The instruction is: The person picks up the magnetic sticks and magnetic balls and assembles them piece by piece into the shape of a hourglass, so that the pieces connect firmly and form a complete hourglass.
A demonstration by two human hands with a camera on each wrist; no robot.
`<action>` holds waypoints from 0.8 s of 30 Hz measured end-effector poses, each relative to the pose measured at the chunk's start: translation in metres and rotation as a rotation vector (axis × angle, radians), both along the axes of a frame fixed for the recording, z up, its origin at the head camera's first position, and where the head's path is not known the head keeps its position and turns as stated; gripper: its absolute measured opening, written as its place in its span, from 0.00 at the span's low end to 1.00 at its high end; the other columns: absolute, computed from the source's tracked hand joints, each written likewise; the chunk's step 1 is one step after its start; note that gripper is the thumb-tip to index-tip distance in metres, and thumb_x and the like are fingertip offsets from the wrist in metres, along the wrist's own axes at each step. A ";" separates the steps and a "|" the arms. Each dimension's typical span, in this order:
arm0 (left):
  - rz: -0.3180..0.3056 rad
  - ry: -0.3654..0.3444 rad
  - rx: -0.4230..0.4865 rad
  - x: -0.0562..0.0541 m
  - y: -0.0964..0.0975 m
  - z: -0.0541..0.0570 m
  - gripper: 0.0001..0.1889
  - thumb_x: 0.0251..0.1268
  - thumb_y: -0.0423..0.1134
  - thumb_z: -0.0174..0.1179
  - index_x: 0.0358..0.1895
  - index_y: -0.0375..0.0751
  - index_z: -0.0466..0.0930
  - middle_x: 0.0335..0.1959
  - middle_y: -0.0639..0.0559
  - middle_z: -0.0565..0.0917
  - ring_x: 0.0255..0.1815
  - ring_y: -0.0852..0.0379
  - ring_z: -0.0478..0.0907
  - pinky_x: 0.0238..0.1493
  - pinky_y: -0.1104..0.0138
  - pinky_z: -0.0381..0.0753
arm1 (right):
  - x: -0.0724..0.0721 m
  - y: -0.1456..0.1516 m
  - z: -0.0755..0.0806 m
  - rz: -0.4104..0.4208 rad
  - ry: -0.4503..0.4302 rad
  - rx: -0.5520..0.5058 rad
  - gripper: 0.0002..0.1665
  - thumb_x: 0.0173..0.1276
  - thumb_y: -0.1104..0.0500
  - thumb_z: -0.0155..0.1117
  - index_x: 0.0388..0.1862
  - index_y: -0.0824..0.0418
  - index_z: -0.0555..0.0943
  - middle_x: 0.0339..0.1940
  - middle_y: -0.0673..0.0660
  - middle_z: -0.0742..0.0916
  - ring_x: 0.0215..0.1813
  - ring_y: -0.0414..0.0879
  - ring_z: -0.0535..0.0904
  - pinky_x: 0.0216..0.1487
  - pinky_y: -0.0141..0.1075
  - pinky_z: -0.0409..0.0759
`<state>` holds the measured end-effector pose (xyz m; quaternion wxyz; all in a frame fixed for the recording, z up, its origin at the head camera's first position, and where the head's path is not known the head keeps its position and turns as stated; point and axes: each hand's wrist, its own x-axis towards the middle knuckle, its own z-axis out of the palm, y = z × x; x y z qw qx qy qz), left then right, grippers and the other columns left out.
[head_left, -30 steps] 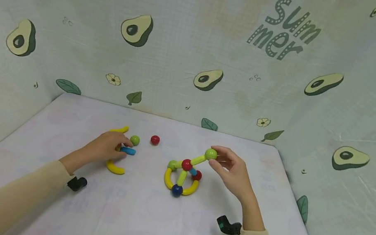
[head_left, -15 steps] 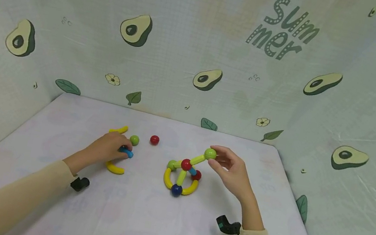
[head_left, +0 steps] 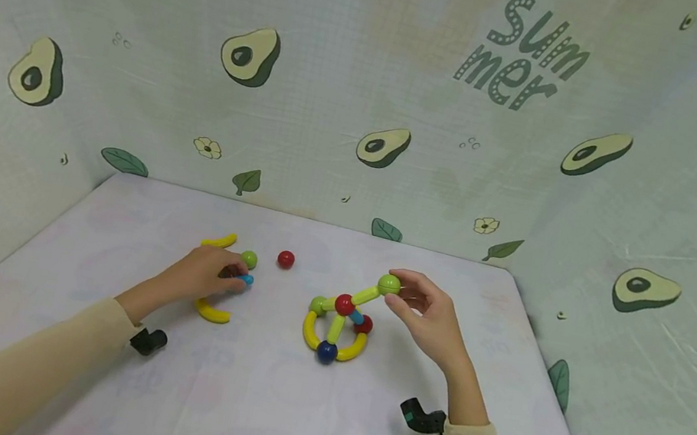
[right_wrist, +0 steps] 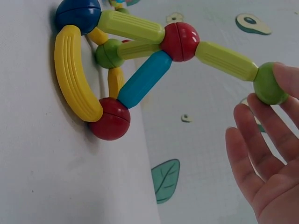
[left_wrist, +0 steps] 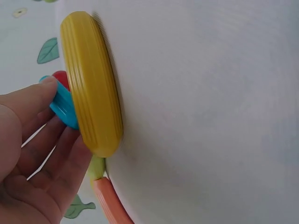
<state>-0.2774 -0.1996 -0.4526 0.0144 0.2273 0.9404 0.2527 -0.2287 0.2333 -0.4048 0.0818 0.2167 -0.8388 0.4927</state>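
My left hand (head_left: 205,275) pinches a blue magnetic stick (left_wrist: 64,106) between thumb and fingers; in the head view only the stick's tip shows. Close by that hand lie a yellow curved stick (head_left: 213,312) in front and another yellow curved stick (head_left: 220,239) behind. With its thumb and fingertips, my right hand (head_left: 429,317) holds a green ball (right_wrist: 270,84) at the upper end of a magnetic ball-and-stick construction. A light green stick (right_wrist: 226,60) joins that ball to the central red ball (right_wrist: 180,42). Below, yellow curved sticks (right_wrist: 74,74) and a dark blue ball (head_left: 327,352) form its base.
A loose green ball (head_left: 249,259) lies just beyond my left fingers, and a loose red ball (head_left: 286,259) sits farther right. An orange stick (left_wrist: 112,200) shows in the left wrist view. Printed cloth (head_left: 305,148) rises behind the table (head_left: 258,412).
The blue stick has shifted in my left fingers, so less of it shows in the head view. My left hand has moved slightly right. My right hand stays on the green ball.
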 end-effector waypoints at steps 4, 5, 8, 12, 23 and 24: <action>0.009 0.001 0.036 0.003 0.002 0.003 0.08 0.71 0.41 0.73 0.47 0.44 0.87 0.38 0.58 0.88 0.39 0.59 0.82 0.47 0.62 0.86 | 0.000 0.000 0.000 0.001 -0.004 0.005 0.26 0.75 0.56 0.73 0.68 0.59 0.81 0.59 0.52 0.88 0.57 0.48 0.86 0.59 0.29 0.84; 0.014 0.003 0.048 0.004 0.004 0.005 0.08 0.71 0.41 0.72 0.47 0.44 0.87 0.38 0.58 0.88 0.39 0.59 0.82 0.47 0.62 0.86 | 0.000 0.000 0.000 0.000 -0.005 0.007 0.26 0.75 0.56 0.73 0.68 0.59 0.81 0.59 0.52 0.88 0.57 0.48 0.86 0.59 0.29 0.83; 0.017 0.017 0.089 0.007 0.009 0.009 0.07 0.72 0.41 0.71 0.48 0.47 0.86 0.40 0.58 0.89 0.42 0.58 0.84 0.49 0.61 0.88 | 0.000 0.000 0.001 -0.003 -0.004 0.010 0.25 0.75 0.56 0.73 0.68 0.58 0.81 0.59 0.52 0.88 0.57 0.48 0.86 0.58 0.29 0.84; 0.023 0.047 0.138 0.012 0.019 0.018 0.11 0.74 0.43 0.70 0.55 0.49 0.86 0.44 0.58 0.90 0.46 0.57 0.85 0.52 0.58 0.88 | 0.000 0.000 0.001 -0.006 -0.002 0.011 0.25 0.75 0.56 0.73 0.68 0.56 0.81 0.58 0.51 0.89 0.57 0.48 0.86 0.58 0.30 0.84; -0.015 0.078 0.321 0.027 0.055 0.039 0.14 0.73 0.44 0.70 0.58 0.50 0.87 0.46 0.62 0.89 0.48 0.61 0.85 0.50 0.65 0.88 | 0.000 0.000 0.001 -0.007 -0.001 0.012 0.24 0.75 0.55 0.73 0.67 0.53 0.82 0.58 0.51 0.88 0.57 0.47 0.86 0.58 0.30 0.84; -0.019 0.080 0.339 0.028 0.059 0.040 0.13 0.74 0.44 0.70 0.57 0.50 0.87 0.46 0.62 0.89 0.48 0.61 0.85 0.50 0.66 0.88 | 0.000 0.000 0.001 -0.008 -0.001 0.014 0.24 0.75 0.55 0.73 0.67 0.53 0.82 0.58 0.51 0.88 0.57 0.47 0.86 0.58 0.30 0.84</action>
